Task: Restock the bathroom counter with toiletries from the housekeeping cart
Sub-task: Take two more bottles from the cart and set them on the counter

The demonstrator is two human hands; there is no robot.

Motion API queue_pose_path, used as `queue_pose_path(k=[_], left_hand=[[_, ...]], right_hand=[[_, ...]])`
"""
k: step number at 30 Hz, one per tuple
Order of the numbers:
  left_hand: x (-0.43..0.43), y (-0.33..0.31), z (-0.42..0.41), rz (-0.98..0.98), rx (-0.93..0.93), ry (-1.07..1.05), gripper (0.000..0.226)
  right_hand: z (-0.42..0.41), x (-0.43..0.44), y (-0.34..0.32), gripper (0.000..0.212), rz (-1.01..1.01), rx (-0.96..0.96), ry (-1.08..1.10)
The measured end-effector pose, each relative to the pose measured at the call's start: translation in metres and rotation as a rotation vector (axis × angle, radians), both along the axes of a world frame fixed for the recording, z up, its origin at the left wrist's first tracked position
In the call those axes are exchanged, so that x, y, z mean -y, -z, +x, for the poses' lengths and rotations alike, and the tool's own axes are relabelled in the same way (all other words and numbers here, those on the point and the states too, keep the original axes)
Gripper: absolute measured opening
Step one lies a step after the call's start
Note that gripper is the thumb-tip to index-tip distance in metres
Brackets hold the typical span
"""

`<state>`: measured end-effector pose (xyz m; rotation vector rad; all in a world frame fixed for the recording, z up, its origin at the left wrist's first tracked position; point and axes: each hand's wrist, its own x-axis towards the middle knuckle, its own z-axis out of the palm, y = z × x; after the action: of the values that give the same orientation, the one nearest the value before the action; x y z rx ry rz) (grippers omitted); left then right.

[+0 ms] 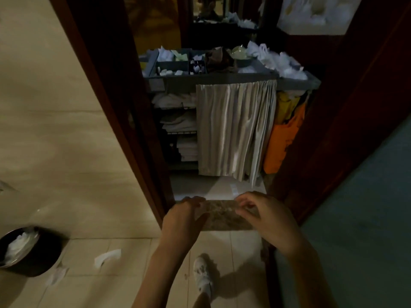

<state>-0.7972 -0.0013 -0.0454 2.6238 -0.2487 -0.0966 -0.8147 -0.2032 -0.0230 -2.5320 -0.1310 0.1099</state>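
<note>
The toiletries (169, 72) lie in the top compartments of the cart (222, 79), which stands straight ahead beyond the door frame (124, 121), well apart from both hands. The cart's long axis runs across the view. The compartments sit toward its left end, so the left hand (184, 216) is judged nearer. The left hand and right hand (266, 216) hover with fingers curled over a speckled strip (224, 215). Whether either hand grasps anything cannot be told.

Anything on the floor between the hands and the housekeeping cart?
Head view: speckled stone threshold under the left hand and right hand, then pale floor tile with one small white scrap, up to the housekeeping cart.
</note>
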Motion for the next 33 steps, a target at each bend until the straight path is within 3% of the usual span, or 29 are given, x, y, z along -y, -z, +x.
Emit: queue_pose_path(k=[8,15,18,33], left_hand=[[0.018,-0.022,0.173,-0.025,0.087,-0.023,0.041],[0.03,-0.015,0.274,-0.024,-0.006,-0.025,0.039],[0.038,-0.011,0.314,-0.037,-0.035,-0.046,0.038],[0.114,-0.032,0.524,-0.142,0.091,-0.307,0.039]], right_hand=[[0.168,0.021,-0.03,0.026,0.021,0.089,0.007],[0.276,0.028,-0.033,0.037,0.061,0.095,0.002],[0.326,0.035,-0.028,0.027,0.046,0.061,-0.031],[0.583,0.103,-0.049,0.023,0.091,0.075,-0.263]])
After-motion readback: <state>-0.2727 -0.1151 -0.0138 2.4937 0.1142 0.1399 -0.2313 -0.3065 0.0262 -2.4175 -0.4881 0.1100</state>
